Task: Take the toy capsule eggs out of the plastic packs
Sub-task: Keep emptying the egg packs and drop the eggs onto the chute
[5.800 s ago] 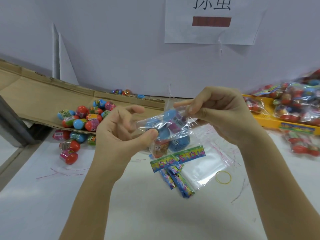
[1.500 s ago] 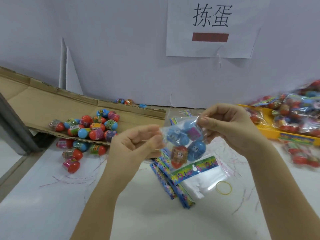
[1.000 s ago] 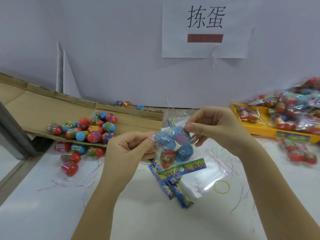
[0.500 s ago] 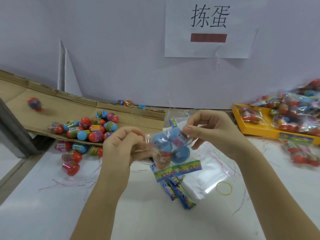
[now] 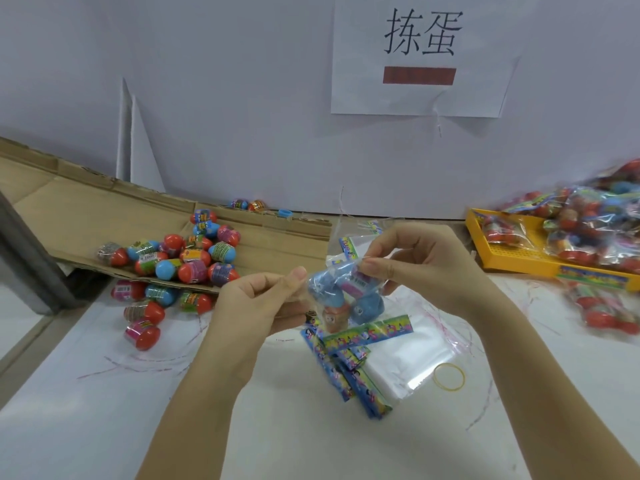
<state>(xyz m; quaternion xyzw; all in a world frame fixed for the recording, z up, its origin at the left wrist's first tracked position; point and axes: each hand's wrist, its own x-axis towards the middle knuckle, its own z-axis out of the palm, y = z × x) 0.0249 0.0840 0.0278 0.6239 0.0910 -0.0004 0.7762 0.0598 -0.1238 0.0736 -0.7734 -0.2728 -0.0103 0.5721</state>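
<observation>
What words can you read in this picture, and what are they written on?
"拣蛋": big black characters on the white paper sign.
Dark red bar under them: no writing shows.
Labels on the loose eggs: too small to read.
Colourful strip of the held pack: too blurred to read.

light: bright, even | shadows: soft | blur: packs [image 5: 588, 233] at right edge | edges: bowed

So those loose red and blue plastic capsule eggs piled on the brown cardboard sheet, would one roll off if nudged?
Probably yes: the loose red and blue plastic capsule eggs are rounded and smooth, and the brown cardboard sheet looks tilted toward the white table. Several lie past its edge. They likely feel light and hard, not floppy.
</observation>
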